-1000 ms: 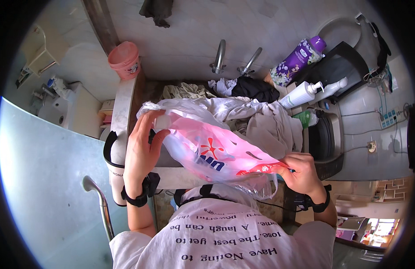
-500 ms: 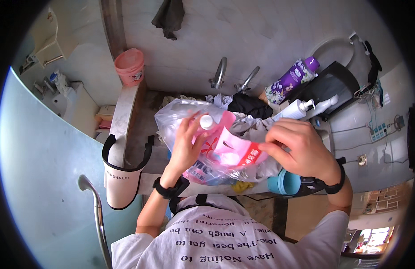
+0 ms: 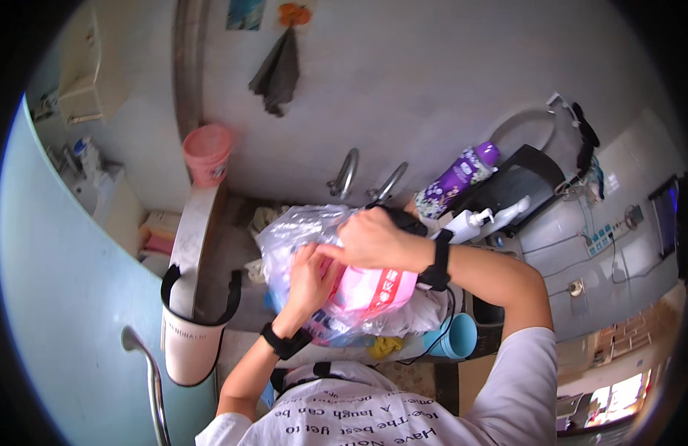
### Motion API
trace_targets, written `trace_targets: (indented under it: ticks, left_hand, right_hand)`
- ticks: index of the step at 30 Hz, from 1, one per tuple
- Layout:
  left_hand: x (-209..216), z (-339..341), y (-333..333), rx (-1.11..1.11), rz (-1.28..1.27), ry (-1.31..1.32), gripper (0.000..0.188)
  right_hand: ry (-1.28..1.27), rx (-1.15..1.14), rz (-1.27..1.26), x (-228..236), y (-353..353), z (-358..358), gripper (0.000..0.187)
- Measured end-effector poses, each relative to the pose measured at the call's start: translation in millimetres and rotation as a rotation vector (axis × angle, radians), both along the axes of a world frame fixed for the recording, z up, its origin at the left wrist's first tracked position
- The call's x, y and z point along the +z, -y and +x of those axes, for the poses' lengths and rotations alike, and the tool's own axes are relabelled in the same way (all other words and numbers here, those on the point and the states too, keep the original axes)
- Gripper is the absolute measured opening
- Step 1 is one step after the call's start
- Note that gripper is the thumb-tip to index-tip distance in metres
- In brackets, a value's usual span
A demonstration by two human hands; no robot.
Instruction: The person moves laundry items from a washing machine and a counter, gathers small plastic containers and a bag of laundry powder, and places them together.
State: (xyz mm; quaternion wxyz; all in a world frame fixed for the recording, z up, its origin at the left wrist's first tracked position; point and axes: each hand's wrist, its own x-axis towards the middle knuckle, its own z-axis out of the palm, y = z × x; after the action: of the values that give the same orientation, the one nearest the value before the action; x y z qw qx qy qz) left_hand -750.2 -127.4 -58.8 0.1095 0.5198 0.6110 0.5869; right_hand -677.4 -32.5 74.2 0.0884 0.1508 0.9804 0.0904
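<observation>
A pink detergent pouch (image 3: 373,291) sits inside a crinkled clear plastic bag (image 3: 288,232), held over the sink edge. My left hand (image 3: 310,276) grips the pouch through the bag from the left side, fingers curled on it. My right hand (image 3: 370,238) reaches across from the right and closes over the pouch's top, hiding its white cap. Both wrists wear black bands.
Two metal taps (image 3: 347,175) stand on the wall behind the sink. To the right are a purple bottle (image 3: 455,178) and a white pump bottle (image 3: 466,221). A pink bucket (image 3: 207,152) sits at left, a white bag with black handles (image 3: 184,334) hangs below, and a blue cup (image 3: 455,338) is at lower right.
My right hand has moved left from the pouch's lower corner up over its top. The left hand slid down from the cap to the pouch's side. The view tilted upward.
</observation>
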Motion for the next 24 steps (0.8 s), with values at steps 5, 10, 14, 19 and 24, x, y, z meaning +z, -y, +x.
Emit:
trace_targets:
  ticks: [5,10,14,19,24]
  left_hand:
    - [10,-9,-7,-0.14,0.043,0.017,0.017]
    - [9,-15,-15,-0.314,-0.139,-0.044,0.018]
    - [-14,-25,-11,-0.316,-0.095,0.062,0.015]
    - [-11,-19,-2,-0.471,-0.054,0.329,0.012]
    - [-6,-25,10,-0.66,-0.138,0.624,0.014]
  right_hand:
    - [-0.18,0.067,0.005,-16,-9,8,0.054]
    - [-0.277,0.135,0.023,-17,-18,20,0.048]
    - [-0.356,0.234,-0.029,-30,-23,10,0.044]
    - [-0.448,0.349,-0.145,-33,-25,15,0.038]
    - [-0.577,0.57,-0.348,-35,-28,12,0.034]
